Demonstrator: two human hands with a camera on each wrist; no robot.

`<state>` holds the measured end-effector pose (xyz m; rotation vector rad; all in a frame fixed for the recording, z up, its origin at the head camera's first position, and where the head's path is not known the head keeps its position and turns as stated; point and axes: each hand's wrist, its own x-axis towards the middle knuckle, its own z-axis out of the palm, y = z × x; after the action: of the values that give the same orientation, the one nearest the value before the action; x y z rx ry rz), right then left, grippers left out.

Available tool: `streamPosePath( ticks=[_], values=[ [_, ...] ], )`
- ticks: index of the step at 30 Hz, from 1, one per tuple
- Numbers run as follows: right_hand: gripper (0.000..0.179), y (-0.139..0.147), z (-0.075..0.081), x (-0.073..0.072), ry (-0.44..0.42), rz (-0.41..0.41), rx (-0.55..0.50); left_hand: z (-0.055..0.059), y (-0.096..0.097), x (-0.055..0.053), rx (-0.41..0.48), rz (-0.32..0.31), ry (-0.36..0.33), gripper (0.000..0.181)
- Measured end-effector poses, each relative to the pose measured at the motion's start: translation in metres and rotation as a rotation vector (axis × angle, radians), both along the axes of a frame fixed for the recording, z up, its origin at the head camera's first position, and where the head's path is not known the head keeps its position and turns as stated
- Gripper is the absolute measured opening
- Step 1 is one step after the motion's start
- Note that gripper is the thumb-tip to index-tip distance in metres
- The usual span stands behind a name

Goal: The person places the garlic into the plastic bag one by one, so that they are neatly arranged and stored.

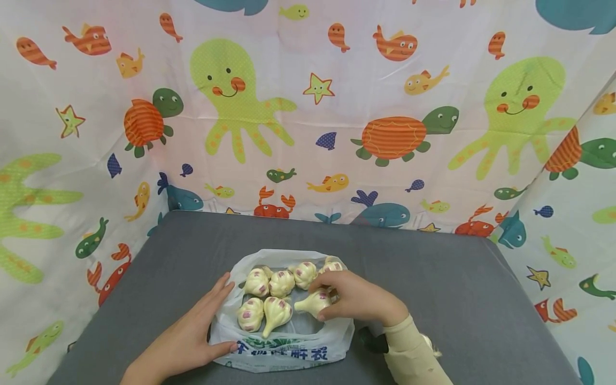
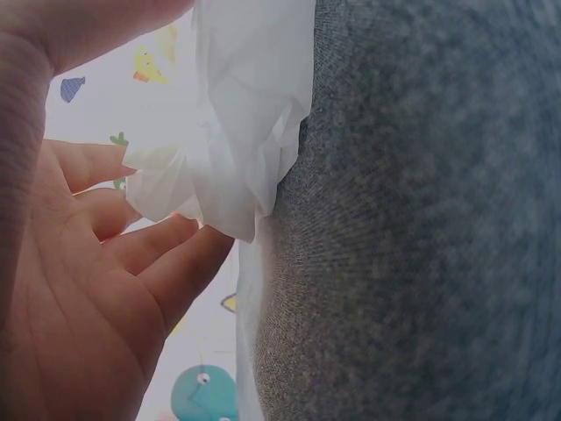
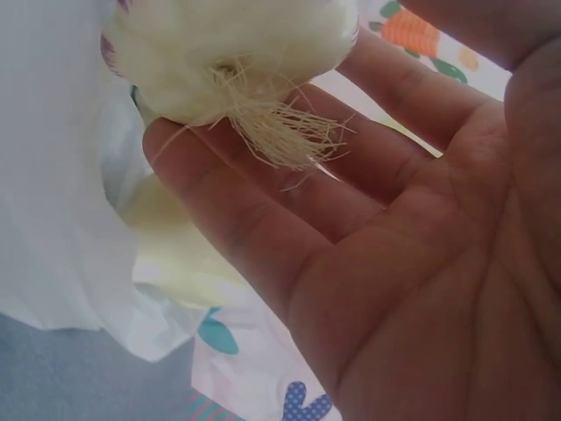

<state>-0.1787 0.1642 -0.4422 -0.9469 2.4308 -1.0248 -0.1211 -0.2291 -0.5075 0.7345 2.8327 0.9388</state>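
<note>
A white plastic bag (image 1: 332,342) with green and blue print lies wide-mouthed in the head view. Several garlic bulbs (image 1: 257,282) sit inside it, pale with purple patches. My right hand (image 1: 358,297) grips one garlic bulb (image 1: 315,302) at the bag's right side, its stem pointing left. The right wrist view shows that bulb (image 3: 228,53) from its root end, dry roots hanging over the fingers. Along the left side of the bag lies my left hand (image 1: 192,326), fingers extended and thumb near the front. In the left wrist view its fingertips touch the crumpled plastic (image 2: 219,175).
A dark grey cloth (image 1: 433,272) covers the table. Beside the right sleeve, a pale thing with root-like strands (image 1: 431,345) is mostly hidden by the arm; a dark object (image 1: 372,340) is under the wrist. A sea-animal curtain (image 1: 308,117) surrounds the table's back and sides.
</note>
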Motion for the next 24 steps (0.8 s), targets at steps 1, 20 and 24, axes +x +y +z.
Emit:
streamPosePath(
  ticks=[1,20,24],
  values=[
    [0.043,-0.001,-0.001,0.0,0.002,0.005,0.0,0.0,0.0,0.0,-0.002,0.0,0.003,0.121],
    [0.042,-0.012,-0.012,-0.002,0.016,-0.002,0.031,0.002,0.001,0.001,0.01,0.003,-0.01,0.12],
    [0.044,-0.014,-0.014,-0.002,0.041,-0.017,0.021,0.002,0.001,0.002,0.002,0.006,-0.006,0.12]
  ],
)
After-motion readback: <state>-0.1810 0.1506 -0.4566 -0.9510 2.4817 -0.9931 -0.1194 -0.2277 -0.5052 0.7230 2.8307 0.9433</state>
